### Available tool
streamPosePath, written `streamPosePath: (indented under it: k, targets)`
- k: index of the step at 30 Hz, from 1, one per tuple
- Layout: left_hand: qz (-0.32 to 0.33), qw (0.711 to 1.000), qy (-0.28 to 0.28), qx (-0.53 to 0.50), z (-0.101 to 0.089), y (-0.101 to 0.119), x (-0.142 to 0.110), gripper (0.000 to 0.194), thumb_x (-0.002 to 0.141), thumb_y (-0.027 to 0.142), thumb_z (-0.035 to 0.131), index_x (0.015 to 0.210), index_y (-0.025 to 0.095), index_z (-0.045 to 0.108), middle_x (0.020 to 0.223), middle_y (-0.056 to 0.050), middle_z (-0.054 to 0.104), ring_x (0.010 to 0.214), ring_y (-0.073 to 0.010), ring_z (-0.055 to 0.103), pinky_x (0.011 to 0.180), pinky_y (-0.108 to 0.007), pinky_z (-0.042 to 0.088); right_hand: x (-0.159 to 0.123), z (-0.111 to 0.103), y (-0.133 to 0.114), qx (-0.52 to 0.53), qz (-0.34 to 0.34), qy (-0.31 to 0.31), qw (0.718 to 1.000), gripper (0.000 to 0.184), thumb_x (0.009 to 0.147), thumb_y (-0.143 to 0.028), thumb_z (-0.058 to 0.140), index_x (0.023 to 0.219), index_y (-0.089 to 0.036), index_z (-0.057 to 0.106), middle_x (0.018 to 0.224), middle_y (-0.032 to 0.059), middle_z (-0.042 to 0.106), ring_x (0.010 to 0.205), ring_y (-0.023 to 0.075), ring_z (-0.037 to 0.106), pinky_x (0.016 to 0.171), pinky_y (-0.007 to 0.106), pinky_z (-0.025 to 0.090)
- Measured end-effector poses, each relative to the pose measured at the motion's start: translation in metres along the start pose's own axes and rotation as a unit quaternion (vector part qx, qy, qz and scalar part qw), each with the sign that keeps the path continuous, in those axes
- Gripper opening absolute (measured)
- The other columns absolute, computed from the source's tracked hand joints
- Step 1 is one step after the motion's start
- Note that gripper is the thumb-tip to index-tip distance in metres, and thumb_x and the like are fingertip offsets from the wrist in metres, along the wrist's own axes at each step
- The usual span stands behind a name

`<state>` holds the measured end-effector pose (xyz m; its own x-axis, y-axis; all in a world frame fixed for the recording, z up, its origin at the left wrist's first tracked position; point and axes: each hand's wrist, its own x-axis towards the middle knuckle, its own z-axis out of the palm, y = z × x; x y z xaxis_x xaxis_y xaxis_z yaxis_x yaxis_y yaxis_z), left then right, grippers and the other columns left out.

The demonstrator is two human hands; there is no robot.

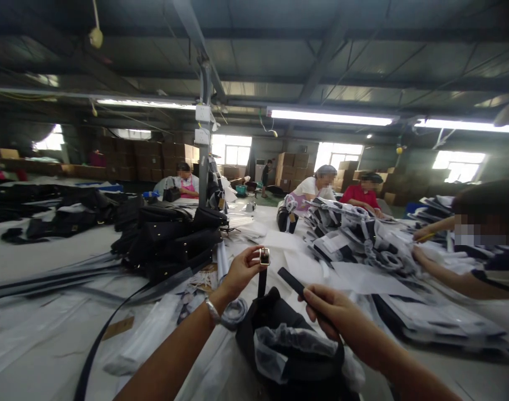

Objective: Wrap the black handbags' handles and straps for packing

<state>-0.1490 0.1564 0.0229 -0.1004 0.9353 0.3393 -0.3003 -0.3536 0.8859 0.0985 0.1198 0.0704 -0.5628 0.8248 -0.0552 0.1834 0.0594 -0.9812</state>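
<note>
My left hand (243,273) pinches a square metal buckle (264,256) from its left side; a short dark strap (262,282) hangs below it toward the bag. In my right hand (327,305) is a black strap (291,280), its free end pointing up and left toward the buckle, apart from it. Below both hands stands a black bag (275,312) with its top open and crumpled clear plastic (285,348) in its mouth. The lower part of the right-hand strap is hidden by my fingers.
Black bags (175,239) are heaped at left. Wrapped bags and white paper (342,234) pile up at right, near a co-worker's forearms (438,267). Rolled plastic (141,334) and a long black strap (99,345) lie at front left. A post (204,133) rises behind the table.
</note>
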Motion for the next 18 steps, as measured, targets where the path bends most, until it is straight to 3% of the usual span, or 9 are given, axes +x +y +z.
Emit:
streamPosePath:
  k: [6,14,18]
  targets:
    - [0.025,0.998,-0.042,0.048,0.020,0.008,-0.015,0.052,0.074,0.020,0.079,0.123,0.021,0.064,0.105,-0.007,0.071,0.099,-0.0220,0.067,0.091,-0.034,0.050,0.011,0.004,0.011,0.034,-0.025,0.036,0.998,0.042,0.083,-0.057,0.062,0.083,-0.015,0.059,0.065,-0.0044,0.057,0.033,-0.0011,0.026,0.035,0.018,0.014]
    - [-0.052,0.992,-0.044,-0.107,0.016,-0.003,-0.020,0.049,0.078,0.017,0.072,0.126,0.021,0.065,0.111,-0.006,0.069,0.099,-0.0174,0.064,0.101,-0.031,0.042,0.025,-0.006,0.018,0.098,-0.009,0.029,0.995,0.044,0.077,-0.057,0.068,0.086,-0.014,0.062,0.065,-0.0054,0.052,0.035,-0.0017,0.025,0.036,0.018,0.010]
    - [-0.037,0.996,-0.037,-0.066,0.017,-0.002,-0.019,0.057,0.080,0.021,0.073,0.134,0.021,0.057,0.111,-0.008,0.068,0.100,-0.0198,0.065,0.097,-0.036,0.046,0.027,-0.009,0.019,0.145,-0.007,0.015,0.989,0.040,0.079,-0.052,0.070,0.089,-0.015,0.062,0.067,-0.0057,0.051,0.036,-0.0024,0.025,0.037,0.018,0.008]
